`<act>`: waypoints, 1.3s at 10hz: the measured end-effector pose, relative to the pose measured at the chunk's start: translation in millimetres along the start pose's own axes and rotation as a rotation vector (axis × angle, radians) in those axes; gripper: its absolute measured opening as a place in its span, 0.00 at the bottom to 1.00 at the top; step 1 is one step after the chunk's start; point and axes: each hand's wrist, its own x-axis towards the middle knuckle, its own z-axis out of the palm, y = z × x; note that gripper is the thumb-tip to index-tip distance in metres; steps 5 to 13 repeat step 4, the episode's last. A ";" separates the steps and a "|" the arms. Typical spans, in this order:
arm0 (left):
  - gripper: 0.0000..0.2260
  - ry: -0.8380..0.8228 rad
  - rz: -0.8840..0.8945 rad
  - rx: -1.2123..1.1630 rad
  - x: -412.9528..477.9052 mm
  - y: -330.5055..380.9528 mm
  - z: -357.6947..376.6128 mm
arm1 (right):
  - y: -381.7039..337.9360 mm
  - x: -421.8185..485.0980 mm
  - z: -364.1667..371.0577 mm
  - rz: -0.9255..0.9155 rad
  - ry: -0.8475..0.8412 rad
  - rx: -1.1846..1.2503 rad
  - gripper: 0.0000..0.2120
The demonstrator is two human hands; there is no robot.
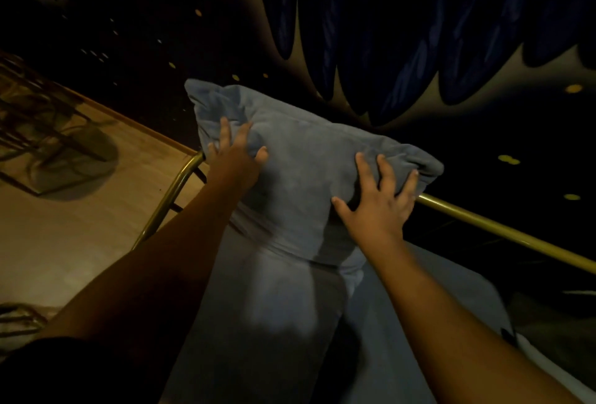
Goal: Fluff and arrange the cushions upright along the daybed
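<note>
A blue-grey cushion point(303, 171) stands upright at the corner of the daybed, leaning against the gold metal rail point(503, 232). My left hand point(233, 153) presses flat on the cushion's upper left side, fingers spread. On its right side lies my right hand point(379, 200), fingers apart and reaching toward the top right corner. Neither hand grips the fabric. Below the cushion, the daybed mattress point(283, 303) is covered in a pale grey-blue sheet.
The gold rail curves down at the left end point(174, 190) of the daybed. Beyond it is a wooden floor point(64, 236) with a dark chair base point(48, 152). Dark blue curtains point(403, 32) hang behind the daybed. The room is dim.
</note>
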 end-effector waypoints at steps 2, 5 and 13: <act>0.31 0.021 -0.003 -0.088 -20.5 18.7 -25.3 | 7.4 -2.5 -34.2 0.005 -0.086 0.116 0.37; 0.31 -0.059 0.203 -0.175 -95.0 66.3 -11.6 | 43.0 -46.5 -69.9 0.078 -0.029 0.182 0.34; 0.31 -0.059 0.203 -0.175 -95.0 66.3 -11.6 | 43.0 -46.5 -69.9 0.078 -0.029 0.182 0.34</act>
